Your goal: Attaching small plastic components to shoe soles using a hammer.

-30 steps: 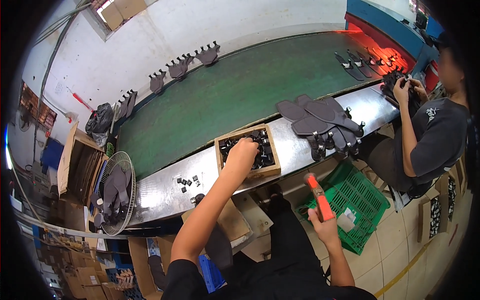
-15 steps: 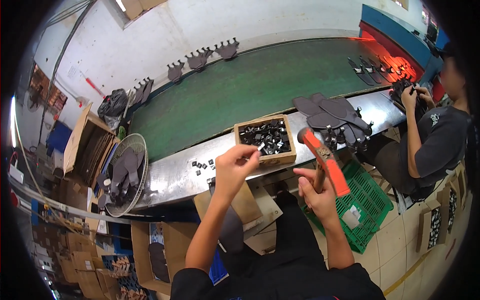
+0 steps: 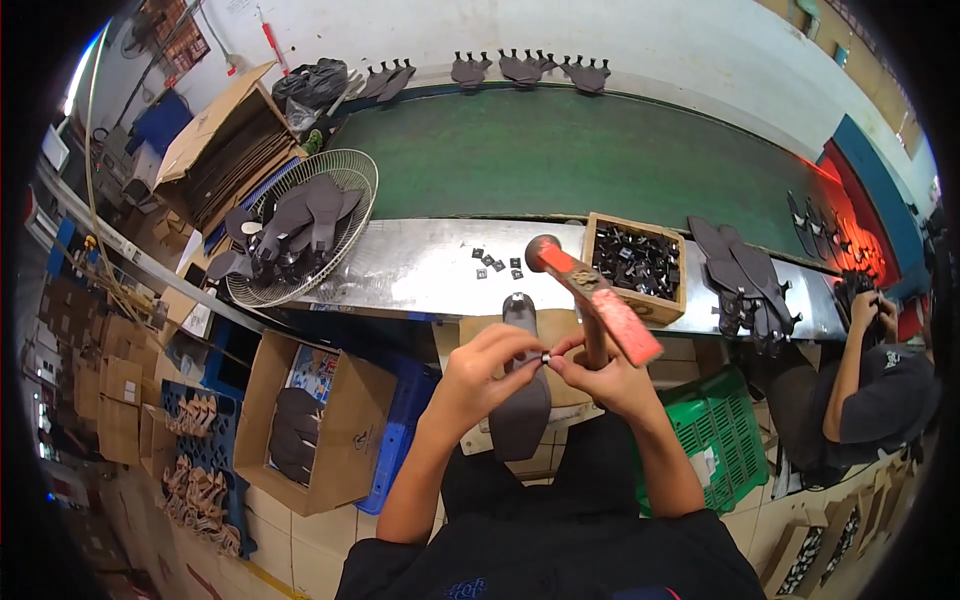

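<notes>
In front of my body, my left hand [image 3: 487,375] pinches a small dark, shiny piece [image 3: 546,357] between thumb and forefinger. Fingertips of my right hand [image 3: 615,382] meet the left ones at that piece. The same right hand grips a hammer [image 3: 600,300] by its wooden handle, its worn red head raised above the fingers. Beneath and beside my left hand, a dark grey shoe sole [image 3: 520,415] lies lengthwise, its heel end [image 3: 519,310] toward the bench. A tan board [image 3: 570,392] is partly covered by my hands.
A wooden tray [image 3: 683,285] of small black pieces stands on the metal bench [image 3: 400,262], with several loose pieces [image 3: 497,264] left of it. A wire basket [image 3: 372,185] holds soles. More soles [image 3: 745,270] lie right. Beyond runs a green belt [image 3: 570,150]. A co-worker [image 3: 885,390] sits right.
The view has swung right. My left hand has left the tray's edge with the small piece and come to my right hand's fingertips. The hammer stays in my right hand.
</notes>
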